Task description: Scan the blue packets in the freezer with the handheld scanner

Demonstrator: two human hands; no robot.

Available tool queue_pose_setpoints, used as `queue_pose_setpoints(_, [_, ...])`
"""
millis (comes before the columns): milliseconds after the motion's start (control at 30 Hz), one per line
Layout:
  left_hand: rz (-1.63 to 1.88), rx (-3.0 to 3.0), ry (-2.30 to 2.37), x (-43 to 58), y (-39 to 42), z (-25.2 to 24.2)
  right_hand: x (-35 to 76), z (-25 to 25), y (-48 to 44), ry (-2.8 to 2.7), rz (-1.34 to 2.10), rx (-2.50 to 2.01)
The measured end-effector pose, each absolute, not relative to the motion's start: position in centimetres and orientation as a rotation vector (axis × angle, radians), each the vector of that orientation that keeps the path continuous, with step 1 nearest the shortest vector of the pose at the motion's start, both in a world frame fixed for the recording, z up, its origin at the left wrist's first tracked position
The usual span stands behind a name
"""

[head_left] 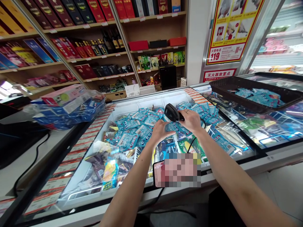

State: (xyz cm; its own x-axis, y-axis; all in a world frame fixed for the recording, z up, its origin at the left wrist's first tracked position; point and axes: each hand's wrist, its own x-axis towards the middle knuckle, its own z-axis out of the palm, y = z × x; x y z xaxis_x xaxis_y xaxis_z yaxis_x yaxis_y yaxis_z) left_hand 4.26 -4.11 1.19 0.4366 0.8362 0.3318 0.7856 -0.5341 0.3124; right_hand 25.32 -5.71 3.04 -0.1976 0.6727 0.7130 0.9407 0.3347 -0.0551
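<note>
My right hand [191, 120] grips a black barcode scanner [171, 113], its head tipped to the left above a pile of packets. The scanner's cable runs down under my right wrist. My left hand [159, 132] is over the same pile with thumb and fingers spread; I cannot tell whether its fingertips touch a packet. The small blue packets [129, 139] lie spread in a loose heap on the glass top of a chest freezer [92, 165]. Near the front edge, between my forearms, lies a phone [158, 174], mostly blurred out.
A dark basket [262, 108] with more blue packets stands on the right. Plastic-wrapped boxes [68, 105] sit at the left, beside a counter with a black cable [35, 154]. Price labels [82, 146] line the glass. Stocked shelves [99, 56] stand behind.
</note>
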Motion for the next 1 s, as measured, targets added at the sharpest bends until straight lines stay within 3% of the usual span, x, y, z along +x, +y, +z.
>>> queue_pose_setpoints(333, [1.272,1.737,1.27,2.3,-3.0,0.9,25.5,3.1,-5.3,-1.941,-0.557,-1.441])
queue_pose_setpoints(600, [0.794,2.166,1.326,2.3,-4.9,2.1,25.2,2.8,-5.7,-1.954,-0.581,-1.436])
queue_pose_setpoints(700, [0.765,2.157,1.361,2.4,-4.9,2.2,25.2,2.7,-5.7,-1.972,-0.575,-1.441])
queue_pose_setpoints(1000, [1.572,1.548,1.402,1.3,-2.7,1.2,25.2,3.0,-5.9,-1.968,-0.527,-1.427])
